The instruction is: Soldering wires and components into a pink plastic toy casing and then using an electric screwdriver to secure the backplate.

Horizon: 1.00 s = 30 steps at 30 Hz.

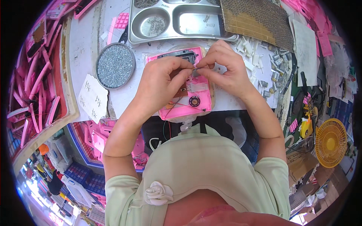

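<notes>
Metal bits [115,64] fill a dish [97,70] near the pink casing [182,110]

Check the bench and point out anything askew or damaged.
The brown cardboard, its surface seemingly peeled, lies askew over the right end of the metal tray. The white paper slip at left has a ragged edge.

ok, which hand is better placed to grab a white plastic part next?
Right, I'd say: the right hand is nearer the white plastic parts, on its own side; the left hand would have to cross the pink housing. Both seem busy pinching a thin piece.
</notes>
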### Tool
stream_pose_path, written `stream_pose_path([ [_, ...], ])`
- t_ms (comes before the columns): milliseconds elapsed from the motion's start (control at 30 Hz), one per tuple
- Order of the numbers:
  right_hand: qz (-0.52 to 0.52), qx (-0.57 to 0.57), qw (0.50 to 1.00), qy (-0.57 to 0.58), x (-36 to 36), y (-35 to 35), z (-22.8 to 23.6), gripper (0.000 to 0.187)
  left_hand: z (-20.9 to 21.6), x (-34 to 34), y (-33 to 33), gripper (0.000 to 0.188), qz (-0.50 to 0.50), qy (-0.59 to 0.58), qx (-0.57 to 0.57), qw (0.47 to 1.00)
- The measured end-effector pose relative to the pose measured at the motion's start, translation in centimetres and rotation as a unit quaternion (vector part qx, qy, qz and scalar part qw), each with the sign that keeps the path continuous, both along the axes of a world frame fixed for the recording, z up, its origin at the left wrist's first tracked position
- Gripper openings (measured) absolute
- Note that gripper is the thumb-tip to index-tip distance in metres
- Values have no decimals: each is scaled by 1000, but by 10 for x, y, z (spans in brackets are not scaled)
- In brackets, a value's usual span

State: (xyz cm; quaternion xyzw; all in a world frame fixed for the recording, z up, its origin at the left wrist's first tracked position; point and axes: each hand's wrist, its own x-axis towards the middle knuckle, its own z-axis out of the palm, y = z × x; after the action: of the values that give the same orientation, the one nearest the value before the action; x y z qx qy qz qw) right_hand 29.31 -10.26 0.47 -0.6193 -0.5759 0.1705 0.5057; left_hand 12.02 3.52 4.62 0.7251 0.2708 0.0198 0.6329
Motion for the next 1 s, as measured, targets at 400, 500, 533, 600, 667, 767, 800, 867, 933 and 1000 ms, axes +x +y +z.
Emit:
stream_pose_path([
  [400,-63,-25,996,49,-18,-5,-3,15,-20,-5,-10,9,55,-89,124,987],
  [500,-78,-57,990,102,-22,-5,-2,13,-22,-5,-8,9,35,-103,193,975],
  [533,-75,-58,990,101,-23,-4,-2,13,-20,-5,-9,9,34,-106,196,974],
  [600,-69,-61,991,98,-23,-3,0,11,-14,-6,-9,10,38,-92,162,982],
  [667,-63,-62,992,86,-23,-3,0,10,-5,-6,-8,11,48,-58,88,993],
  [767,-58,-49,995,71,-26,-2,-4,10,-11,-9,-4,11,58,-53,85,993],
  [800,-57,-41,995,67,-28,-1,-4,10,-10,-9,-4,12,61,-58,74,994],
  [867,-66,-28,994,85,-28,1,-1,10,-6,-10,-7,12,63,-70,51,994],
  [933,-65,-13,994,86,-30,3,0,11,-6,-15,-7,13,52,-40,114,991],
  [1000,-78,6,996,39,-24,-2,-6,12,-7,-9,-4,14,54,-33,124,990],
])
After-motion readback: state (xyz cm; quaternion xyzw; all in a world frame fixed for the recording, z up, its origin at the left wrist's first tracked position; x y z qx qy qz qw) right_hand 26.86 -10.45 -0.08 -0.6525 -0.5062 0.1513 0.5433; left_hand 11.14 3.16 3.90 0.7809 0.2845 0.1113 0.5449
